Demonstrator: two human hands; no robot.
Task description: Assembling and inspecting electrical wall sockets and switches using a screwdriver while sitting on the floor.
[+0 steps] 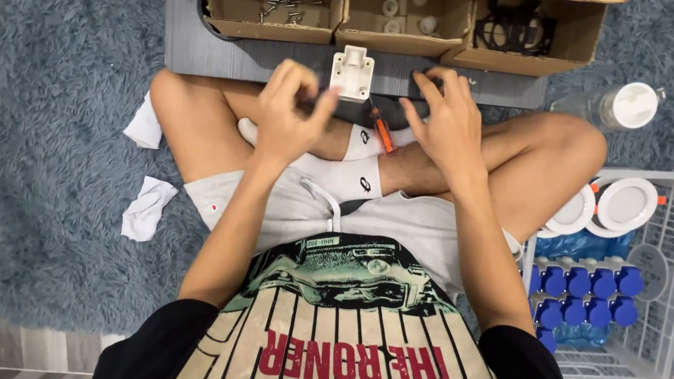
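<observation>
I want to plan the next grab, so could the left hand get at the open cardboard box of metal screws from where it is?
Probably yes. The left hand is raised beside the white plastic block, and the cardboard box of metal screws sits open-topped just beyond it, with nothing lying between them.

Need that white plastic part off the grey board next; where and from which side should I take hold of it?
Take the white plastic part across its flat left and right sides, coming straight down from above. It lies flat on the grey board, and the cardboard tray crowds its far edge while both hands flank it.
</observation>
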